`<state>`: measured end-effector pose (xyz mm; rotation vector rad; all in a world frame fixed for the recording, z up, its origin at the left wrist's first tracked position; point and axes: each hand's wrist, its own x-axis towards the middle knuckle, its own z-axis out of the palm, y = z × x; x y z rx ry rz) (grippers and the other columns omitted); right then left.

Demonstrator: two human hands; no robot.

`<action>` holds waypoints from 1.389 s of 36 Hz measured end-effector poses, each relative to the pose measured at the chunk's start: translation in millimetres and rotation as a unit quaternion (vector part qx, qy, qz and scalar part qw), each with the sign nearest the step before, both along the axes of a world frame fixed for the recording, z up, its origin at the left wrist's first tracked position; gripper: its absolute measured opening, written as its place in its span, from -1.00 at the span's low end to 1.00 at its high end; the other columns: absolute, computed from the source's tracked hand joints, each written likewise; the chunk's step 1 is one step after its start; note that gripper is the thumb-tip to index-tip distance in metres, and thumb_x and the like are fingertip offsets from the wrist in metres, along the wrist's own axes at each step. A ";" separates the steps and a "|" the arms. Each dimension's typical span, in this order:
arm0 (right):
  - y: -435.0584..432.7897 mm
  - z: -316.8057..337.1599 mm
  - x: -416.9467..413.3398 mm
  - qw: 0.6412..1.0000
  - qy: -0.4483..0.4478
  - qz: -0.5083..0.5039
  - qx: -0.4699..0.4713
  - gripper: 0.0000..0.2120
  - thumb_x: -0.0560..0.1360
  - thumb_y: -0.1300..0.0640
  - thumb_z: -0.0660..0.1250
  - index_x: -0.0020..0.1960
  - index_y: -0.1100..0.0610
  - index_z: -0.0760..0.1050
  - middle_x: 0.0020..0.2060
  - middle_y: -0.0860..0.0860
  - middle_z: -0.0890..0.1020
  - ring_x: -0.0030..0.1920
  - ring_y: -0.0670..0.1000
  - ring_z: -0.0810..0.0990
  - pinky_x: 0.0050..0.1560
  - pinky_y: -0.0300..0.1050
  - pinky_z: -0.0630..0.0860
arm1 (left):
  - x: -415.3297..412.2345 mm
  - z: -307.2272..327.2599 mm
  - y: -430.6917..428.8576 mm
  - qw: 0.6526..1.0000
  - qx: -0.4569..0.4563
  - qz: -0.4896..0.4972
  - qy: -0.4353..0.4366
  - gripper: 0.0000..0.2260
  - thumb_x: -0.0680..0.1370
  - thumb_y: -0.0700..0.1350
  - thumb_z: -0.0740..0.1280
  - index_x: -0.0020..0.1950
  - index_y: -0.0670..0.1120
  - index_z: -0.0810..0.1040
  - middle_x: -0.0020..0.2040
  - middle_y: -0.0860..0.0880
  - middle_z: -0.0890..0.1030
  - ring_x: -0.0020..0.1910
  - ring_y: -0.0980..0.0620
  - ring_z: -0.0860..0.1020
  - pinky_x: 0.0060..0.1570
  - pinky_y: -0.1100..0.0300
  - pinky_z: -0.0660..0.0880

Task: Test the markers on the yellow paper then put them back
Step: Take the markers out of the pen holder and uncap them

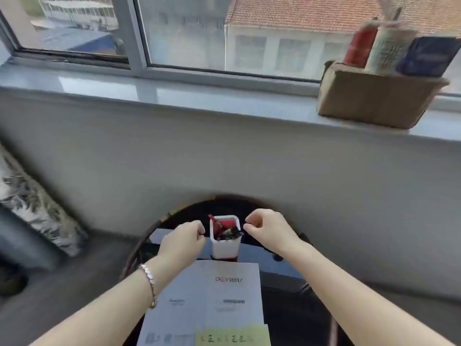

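A white square pen holder (225, 247) stands on a small round dark table (287, 283), with several red and dark markers (225, 227) sticking out of it. My left hand (185, 239) hovers just left of the holder, fingers curled shut with nothing in them. On the holder's right, my right hand (268, 231) is also loosely fisted and holds nothing. The yellow paper (232, 335) lies at the bottom edge with several dark marks on it, on top of a grey printed sheet (209, 293).
A grey wall and window sill (149, 93) rise behind the table. A cardboard box (376, 101) with books stands on the sill at right. A patterned cushion (32, 203) lies at left on a grey seat.
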<state>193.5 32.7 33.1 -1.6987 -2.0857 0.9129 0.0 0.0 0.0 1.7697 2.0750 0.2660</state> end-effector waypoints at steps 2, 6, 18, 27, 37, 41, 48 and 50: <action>1.1 -18.6 -4.7 0.999 -0.028 -0.011 0.017 -0.76 0.50 0.04 0.28 0.10 0.12 0.54 0.00 0.00 0.60 -0.10 -0.06 0.51 -0.09 -0.18 0.46 | 3.3 -17.2 -3.9 1.000 0.006 0.007 -0.011 -0.79 0.56 -0.13 0.14 0.13 -0.01 0.49 0.06 0.03 0.57 -0.01 0.01 0.53 -0.04 0.09 0.50; 8.9 -55.7 -16.6 0.993 -0.097 0.004 0.072 -0.65 0.50 -0.01 0.26 0.21 0.15 0.47 0.11 0.07 0.53 0.11 0.06 0.49 0.00 -0.07 0.46 | 13.3 -44.5 -14.3 0.999 0.035 0.007 -0.013 -0.81 0.56 -0.14 0.13 0.09 -0.02 0.49 0.03 0.03 0.57 -0.04 0.01 0.53 -0.05 0.06 0.52; 33.1 -100.2 -56.8 0.981 -0.131 -0.089 0.110 -0.84 0.49 0.10 0.21 -0.18 0.18 0.43 -0.18 0.12 0.55 -0.09 0.15 0.54 -0.23 -0.07 0.42 | 13.8 -59.6 -45.1 0.992 0.105 0.007 -0.068 -0.76 0.57 -0.15 0.13 0.18 -0.05 0.48 0.09 0.01 0.56 0.00 0.02 0.52 -0.03 0.04 0.53; 28.1 -86.8 -44.5 0.973 -0.035 -0.084 0.214 -0.75 0.53 0.10 0.21 0.09 0.19 0.57 0.06 0.12 0.57 0.02 0.10 0.55 -0.03 -0.08 0.48 | 13.8 -56.9 -37.7 0.969 0.204 0.020 -0.134 -0.71 0.54 -0.24 0.22 0.26 -0.12 0.44 0.18 -0.06 0.52 0.13 0.05 0.47 0.03 0.24 0.41; -66.6 -25.9 8.3 0.914 0.305 -0.070 0.260 -0.92 0.49 0.20 0.30 -0.08 0.07 0.56 -0.22 0.01 0.58 -0.28 -0.14 0.56 -0.18 -0.32 0.50 | 45.8 -51.2 -54.0 0.941 0.288 -0.075 -0.163 -0.67 0.57 -0.08 0.23 0.34 -0.06 0.37 0.06 0.22 0.46 0.04 0.25 0.43 0.13 0.20 0.40; -86.2 -34.3 20.5 0.887 0.441 -0.132 0.049 -0.93 0.51 0.07 0.28 -0.09 0.07 0.50 -0.39 -0.10 0.56 -0.43 -0.17 0.52 -0.35 -0.32 0.51 | 69.9 -57.9 -74.5 0.942 0.277 -0.113 -0.151 -0.80 0.59 -0.13 0.19 0.17 -0.13 0.48 -0.13 0.06 0.52 -0.20 0.06 0.47 -0.18 0.13 0.47; -112.1 -65.6 18.8 0.924 0.365 -0.096 -0.069 -0.72 0.51 0.05 0.28 -0.13 0.31 0.43 -0.46 0.07 0.39 -0.56 -0.10 0.33 -0.55 -0.33 0.30 | 95.8 -55.4 -91.8 0.942 0.226 -0.171 -0.178 -0.82 0.63 -0.12 0.10 -0.08 -0.12 0.45 -0.26 0.09 0.44 -0.27 0.07 0.41 -0.29 0.27 0.33; -116.7 -70.2 16.2 0.914 0.388 -0.097 -0.064 -0.74 0.53 0.08 0.26 -0.24 0.23 0.38 -0.51 0.01 0.34 -0.54 -0.08 0.29 -0.55 -0.32 0.26 | 94.1 -59.6 -94.7 0.943 0.233 -0.188 -0.143 -0.79 0.63 -0.10 0.08 -0.15 -0.10 0.40 -0.35 0.13 0.38 -0.38 0.08 0.37 -0.39 0.25 0.30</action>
